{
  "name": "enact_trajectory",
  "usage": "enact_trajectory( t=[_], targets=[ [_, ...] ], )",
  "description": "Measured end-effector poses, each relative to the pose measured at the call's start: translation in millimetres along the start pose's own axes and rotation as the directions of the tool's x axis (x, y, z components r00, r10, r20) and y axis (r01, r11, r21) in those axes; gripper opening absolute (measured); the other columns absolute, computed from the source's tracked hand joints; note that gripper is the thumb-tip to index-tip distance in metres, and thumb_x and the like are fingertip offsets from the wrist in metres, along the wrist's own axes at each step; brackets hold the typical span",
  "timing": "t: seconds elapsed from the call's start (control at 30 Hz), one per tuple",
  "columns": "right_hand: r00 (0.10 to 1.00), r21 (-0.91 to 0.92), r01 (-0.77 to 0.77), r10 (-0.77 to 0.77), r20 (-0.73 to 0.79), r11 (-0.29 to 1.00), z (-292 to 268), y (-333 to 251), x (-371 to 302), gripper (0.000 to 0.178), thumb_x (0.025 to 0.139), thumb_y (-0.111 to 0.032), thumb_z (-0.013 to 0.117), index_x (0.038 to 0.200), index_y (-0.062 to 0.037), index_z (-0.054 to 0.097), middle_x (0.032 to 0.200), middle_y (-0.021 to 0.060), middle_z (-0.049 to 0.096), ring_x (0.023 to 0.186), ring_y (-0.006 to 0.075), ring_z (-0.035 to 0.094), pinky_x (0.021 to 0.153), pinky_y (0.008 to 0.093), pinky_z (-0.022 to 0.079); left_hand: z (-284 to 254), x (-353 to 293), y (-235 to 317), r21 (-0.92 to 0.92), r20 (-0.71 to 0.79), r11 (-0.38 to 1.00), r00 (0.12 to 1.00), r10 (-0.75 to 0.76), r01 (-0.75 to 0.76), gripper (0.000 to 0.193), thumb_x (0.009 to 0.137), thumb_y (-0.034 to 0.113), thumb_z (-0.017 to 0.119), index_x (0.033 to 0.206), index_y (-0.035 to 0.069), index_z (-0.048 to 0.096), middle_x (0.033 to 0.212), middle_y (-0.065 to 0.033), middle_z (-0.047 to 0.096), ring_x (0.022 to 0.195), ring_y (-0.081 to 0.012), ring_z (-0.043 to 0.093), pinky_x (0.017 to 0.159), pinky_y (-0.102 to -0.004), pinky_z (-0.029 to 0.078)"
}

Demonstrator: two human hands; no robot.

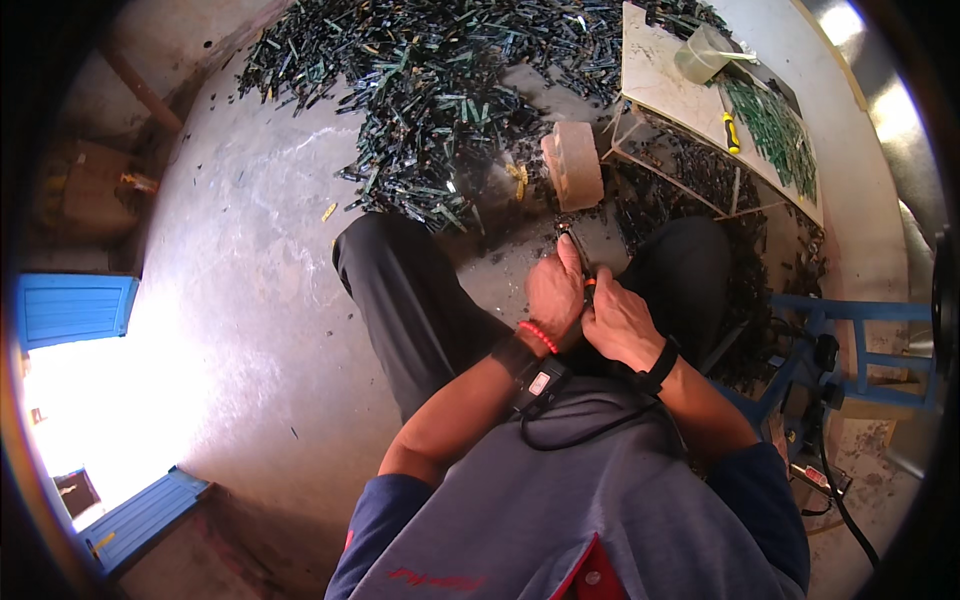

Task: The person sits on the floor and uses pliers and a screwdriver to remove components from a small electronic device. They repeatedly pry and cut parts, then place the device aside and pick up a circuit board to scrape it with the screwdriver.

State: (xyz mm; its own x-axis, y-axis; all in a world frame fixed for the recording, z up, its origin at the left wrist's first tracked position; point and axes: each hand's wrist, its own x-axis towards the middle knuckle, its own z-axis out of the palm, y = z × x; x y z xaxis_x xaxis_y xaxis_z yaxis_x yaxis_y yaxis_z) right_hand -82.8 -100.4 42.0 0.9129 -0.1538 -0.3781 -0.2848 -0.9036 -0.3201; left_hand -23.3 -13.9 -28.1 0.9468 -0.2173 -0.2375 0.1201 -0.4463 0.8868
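Above my lap, my two hands are close together. My left hand (555,290) is closed with its thumb stretched forward along a thin dark piece (566,232), whose kind I cannot make out. My right hand (620,320) has its fingers closed round a slim black tool with an orange band (590,284); its working end is hidden between the hands. Just beyond the fingertips, a pale reddish block (577,165) rests on the floor, with dark crumbs and small bits around its base.
Dark green strips, like circuit board pieces, form a big heap (430,110) ahead. On the right, a low table (660,75) bears a clear plastic cup (703,55), a yellow-and-black screwdriver (731,133) and green strips (770,130). A blue frame (860,350) stands at right.
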Motion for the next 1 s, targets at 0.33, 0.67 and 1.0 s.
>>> enact_trajectory(
  t=[0.33,0.67,1.0],
  targets=[
    [0.974,-0.115,0.161,-0.176,-0.139,0.98,11,24,4,0.028,0.074,-0.007,0.06,0.094,0.0013,0.043,0.085,0.0242,0.059,0.079,0.0407,0.061,0.069,0.0473,0.05,3,-4,-8,-0.038,-0.05,0.999,0.999,0.003,-0.005,0.07,0.101,0.043,0.025,0.06,-0.004,0.057,0.058,-0.0263,0.054,0.059,-0.0453,0.054,0.057,-0.0507,0.041],
    [0.835,-0.352,0.466,-0.535,-0.127,0.812,-38,77,34,0.031,0.077,-0.005,0.053,0.107,-0.0003,0.046,0.085,0.0179,0.056,0.08,0.0365,0.058,0.067,0.0444,0.047,-24,-6,1,-0.349,0.281,0.92,0.957,-0.077,0.177,0.073,0.099,0.052,0.028,0.053,0.0,0.052,0.048,-0.0092,0.048,0.048,-0.0236,0.05,0.053,-0.0366,0.04],
    [0.869,0.872,-0.241,-0.306,0.389,0.426,-29,46,-1,0.031,0.08,-0.01,0.05,0.108,0.0029,0.054,0.09,0.0116,0.065,0.072,0.0164,0.061,0.053,0.0236,0.044,-29,-3,5,-0.487,0.366,0.831,0.927,-0.088,0.271,0.071,0.096,0.061,0.029,0.056,0.006,0.049,0.048,-0.0002,0.042,0.046,-0.0098,0.039,0.045,-0.026,0.03]
  ],
)
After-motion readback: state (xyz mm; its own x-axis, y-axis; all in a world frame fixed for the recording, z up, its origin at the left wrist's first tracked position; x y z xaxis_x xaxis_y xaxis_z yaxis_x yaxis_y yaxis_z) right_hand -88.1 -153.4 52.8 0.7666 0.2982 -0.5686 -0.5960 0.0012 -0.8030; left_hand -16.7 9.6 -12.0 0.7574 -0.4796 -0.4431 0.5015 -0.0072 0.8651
